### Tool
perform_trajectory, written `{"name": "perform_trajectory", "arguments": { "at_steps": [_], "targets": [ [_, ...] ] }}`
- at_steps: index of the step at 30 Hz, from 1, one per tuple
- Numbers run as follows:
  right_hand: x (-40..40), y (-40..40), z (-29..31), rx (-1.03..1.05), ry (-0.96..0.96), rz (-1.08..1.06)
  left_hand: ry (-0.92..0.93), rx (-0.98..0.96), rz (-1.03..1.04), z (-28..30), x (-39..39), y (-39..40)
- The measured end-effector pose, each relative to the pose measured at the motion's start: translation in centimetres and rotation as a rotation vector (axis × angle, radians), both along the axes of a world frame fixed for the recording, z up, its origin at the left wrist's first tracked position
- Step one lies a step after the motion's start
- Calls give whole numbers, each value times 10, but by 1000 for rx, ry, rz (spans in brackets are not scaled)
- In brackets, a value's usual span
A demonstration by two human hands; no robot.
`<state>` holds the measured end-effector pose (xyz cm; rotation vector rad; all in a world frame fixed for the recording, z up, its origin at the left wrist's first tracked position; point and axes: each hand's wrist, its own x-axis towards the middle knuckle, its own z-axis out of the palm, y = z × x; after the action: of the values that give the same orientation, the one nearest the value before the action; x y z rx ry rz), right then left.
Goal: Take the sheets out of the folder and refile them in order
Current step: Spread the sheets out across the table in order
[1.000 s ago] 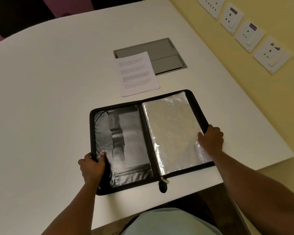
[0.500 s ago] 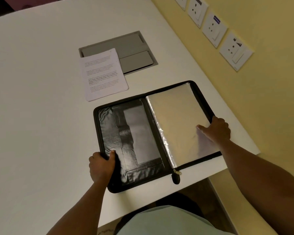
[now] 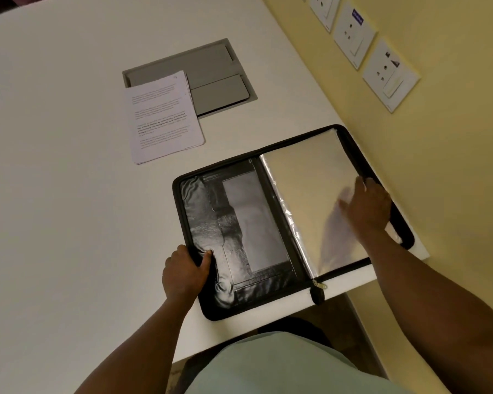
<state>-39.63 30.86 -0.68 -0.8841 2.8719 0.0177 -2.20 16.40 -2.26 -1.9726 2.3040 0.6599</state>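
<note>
Your black zip folder (image 3: 236,245) lies open and flat on the white table (image 3: 54,194), lower centre to right of the frame, its right corner reaching the table's edge beside the yellow wall (image 3: 453,180). Your left hand (image 3: 184,275) grasps the folder's lower left edge, thumb laid over the black inner cover and the other fingers curled under the rim. The left half shows shiny black pockets with a pale rectangular panel. The right half carries the clear plastic sleeves (image 3: 305,189), glossy and catching the light. Your right hand (image 3: 367,207) rests on those sleeves near their right edge, fingers spread and fairly straight; the top sleeve looks lifted and blurred beneath your fingers, and you cannot tell from here whether you pinch it or only press on it. The zip pull (image 3: 318,285) hangs at the bottom of the spine, just over the table's near edge.

The printed sheets (image 3: 164,118) sit in a loose stack in the upper centre of the frame, well apart from the folder, text side up, their upper right corner overlapping a grey recessed panel (image 3: 217,72) set into the table. Wall sockets (image 3: 390,78) line the upper right of the frame
</note>
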Motion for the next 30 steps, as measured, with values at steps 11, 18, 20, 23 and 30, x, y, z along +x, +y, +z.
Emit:
{"name": "perform_trajectory", "arguments": {
  "at_steps": [11,18,20,23,30],
  "targets": [
    [107,-60,-6,-134,-202,351,-121,-102,-119,9,18,-17],
    [213,-112,7,-193,-258,489,-75,-161,-138,19,76,-69],
    [242,-126,10,-189,-277,489,-29,-157,-146,21,96,-87],
    [284,-148,12,-162,-296,518,32,-138,-181,21,124,-113],
    [337,-191,22,-252,-429,423,148,-84,-205,28,149,-160]
  ]
}}
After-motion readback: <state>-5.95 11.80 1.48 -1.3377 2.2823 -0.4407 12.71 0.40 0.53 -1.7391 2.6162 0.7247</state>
